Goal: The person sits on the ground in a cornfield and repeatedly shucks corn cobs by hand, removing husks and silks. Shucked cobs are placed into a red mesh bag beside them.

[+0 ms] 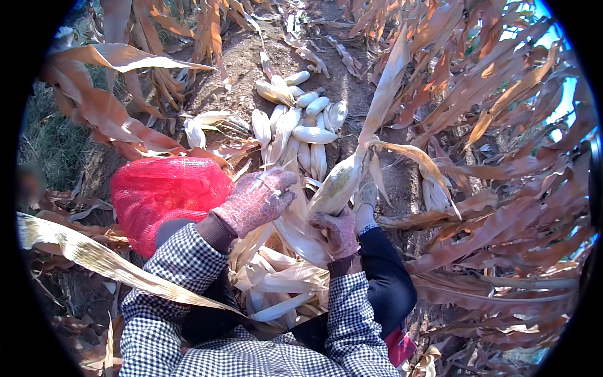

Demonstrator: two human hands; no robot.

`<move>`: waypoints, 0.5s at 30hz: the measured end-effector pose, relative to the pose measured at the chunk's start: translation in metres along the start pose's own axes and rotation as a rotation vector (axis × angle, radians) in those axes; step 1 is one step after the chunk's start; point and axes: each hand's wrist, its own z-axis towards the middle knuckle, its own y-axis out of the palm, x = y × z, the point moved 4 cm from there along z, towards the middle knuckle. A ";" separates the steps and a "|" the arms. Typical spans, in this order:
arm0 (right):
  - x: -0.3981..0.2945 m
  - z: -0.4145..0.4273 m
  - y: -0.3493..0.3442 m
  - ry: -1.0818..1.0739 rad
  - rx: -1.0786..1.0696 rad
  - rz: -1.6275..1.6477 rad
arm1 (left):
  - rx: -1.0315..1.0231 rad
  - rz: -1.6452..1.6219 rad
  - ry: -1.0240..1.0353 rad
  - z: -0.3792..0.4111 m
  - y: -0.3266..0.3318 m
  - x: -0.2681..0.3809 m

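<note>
My right hand point(338, 231), in a patterned work glove, grips the lower end of an ear of corn in its dry husk point(337, 186), whose long leaf rises toward the top right. My left hand point(260, 195), gloved the same way, is at the upper end of pale, loose husk leaves point(297, 226); whether its fingers pinch them is unclear. Just beyond my hands lies a pile of corn ears in pale husks point(314, 135). More stripped husks point(278, 282) are heaped between my legs.
A red mesh sack point(165, 198) lies at my left, by my knee. Dry corn stalks and leaves point(499, 198) crowd the right side, with more at the upper left. One long dry leaf point(118, 268) crosses over my left sleeve. Another husked ear point(195, 132) lies left of the pile.
</note>
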 end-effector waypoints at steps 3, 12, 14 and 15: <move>-0.021 -0.011 0.005 -0.081 -0.024 -0.032 | 0.039 -0.209 -0.017 0.011 -0.001 0.005; -0.072 -0.025 0.022 -0.328 -0.015 0.050 | -0.315 -0.249 -0.050 0.012 0.014 0.017; -0.084 -0.019 0.013 -0.314 0.007 0.051 | -0.430 -0.064 -0.034 0.011 0.031 0.009; -0.089 -0.015 0.008 -0.307 0.017 0.051 | -0.465 -0.002 -0.043 0.009 0.032 0.011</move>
